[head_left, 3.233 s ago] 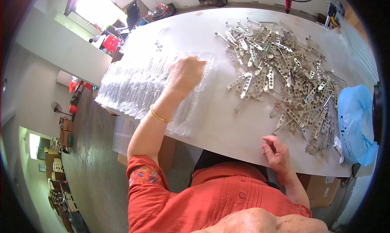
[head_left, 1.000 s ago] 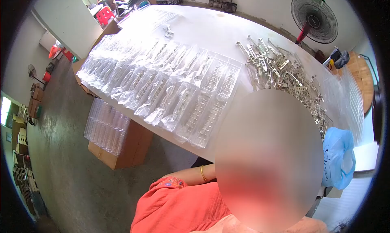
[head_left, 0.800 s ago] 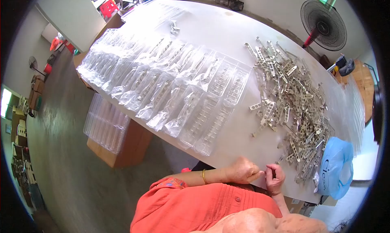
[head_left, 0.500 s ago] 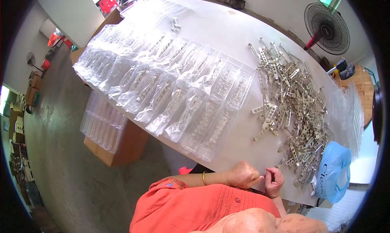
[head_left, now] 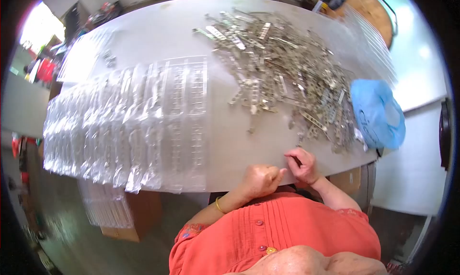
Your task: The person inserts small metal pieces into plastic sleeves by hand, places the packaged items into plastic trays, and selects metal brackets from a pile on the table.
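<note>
My left hand, with a yellow bangle on its wrist, is closed in a fist at the table's near edge, thumb toward the right. Nothing shows sticking out of it. Just beside it, a small gap away, my right hand has its fingers curled in loosely, with no object visible in them. Beyond my right hand lies a heap of flat metal strips with holes. To the left of my hands is a clear plastic tray, its slots holding metal parts, many of them in clear plastic bags.
A blue plastic bag lies at the table's right edge. Stacked clear trays stand at the back right. A few small metal pieces sit at the back left. Below the table is a cardboard box with more trays.
The view has swung to the right and levelled, so the table and heap appear shifted left. Both hands stay close together at the table edge, still closed.
</note>
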### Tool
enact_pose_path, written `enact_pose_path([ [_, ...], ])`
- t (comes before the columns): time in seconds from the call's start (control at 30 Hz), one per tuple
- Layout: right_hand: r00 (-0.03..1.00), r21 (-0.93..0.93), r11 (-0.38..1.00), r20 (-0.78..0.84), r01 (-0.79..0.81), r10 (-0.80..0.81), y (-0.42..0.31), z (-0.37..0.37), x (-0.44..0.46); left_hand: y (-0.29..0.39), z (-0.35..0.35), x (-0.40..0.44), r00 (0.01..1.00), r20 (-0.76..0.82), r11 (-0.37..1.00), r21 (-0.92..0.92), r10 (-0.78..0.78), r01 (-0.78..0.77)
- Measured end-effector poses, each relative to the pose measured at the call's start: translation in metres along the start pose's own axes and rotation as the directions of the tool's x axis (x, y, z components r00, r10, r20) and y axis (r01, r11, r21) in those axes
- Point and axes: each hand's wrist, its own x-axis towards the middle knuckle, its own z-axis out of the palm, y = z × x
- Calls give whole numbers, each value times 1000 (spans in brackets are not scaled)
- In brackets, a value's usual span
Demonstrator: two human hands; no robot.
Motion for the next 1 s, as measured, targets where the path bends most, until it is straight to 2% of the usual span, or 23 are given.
enact_pose_path([
  [0.33, 999, 48, 999, -36, -23, 24, -17, -11, 9, -3, 3, 2, 998, 35, 999, 0, 46, -46],
  [0.4, 996, -72, 997, -87, 21, -27, -21, -25, 23, -2, 1, 3, 998, 35, 999, 8, 54, -54],
  [0.43, 995, -72, 997, -93, 23, -29, -18, -32, 33, -1, 1, 3, 998, 31, 998, 15, 53, -54],
  [0.5, 955, -177, 982, -274, 67, -115, -8, -49, 55, 0, 0, 3, 998, 27, 998, 21, 51, -52],
  [0.63, 917, -301, 953, -387, -29, -94, 36, -85, 104, 0, 2, 2, 999, 10, 999, 14, 52, -52],
  [0.7, 915, -298, 945, -404, -134, 2, 68, -96, 129, 0, 0, 3, 999, 30, 998, 46, 42, -44],
  [0.73, 913, -298, 946, -408, -128, -5, 84, -99, 142, 0, -1, 3, 998, 47, 997, 76, 29, -32],
  [0.83, 938, -382, 906, -345, -182, 43, 113, -102, 170, -1, 1, 1, 999, 41, 996, 80, 23, -26],
  [0.9, 940, -514, 811, -318, -280, 123, 122, -98, 185, -2, 2, 0, 999, 41, 997, 80, 19, -22],
  [1.0, 950, -536, 804, -291, -256, 109, 134, -94, 198, -1, -1, 1, 999, 48, 997, 80, 12, -16],
])
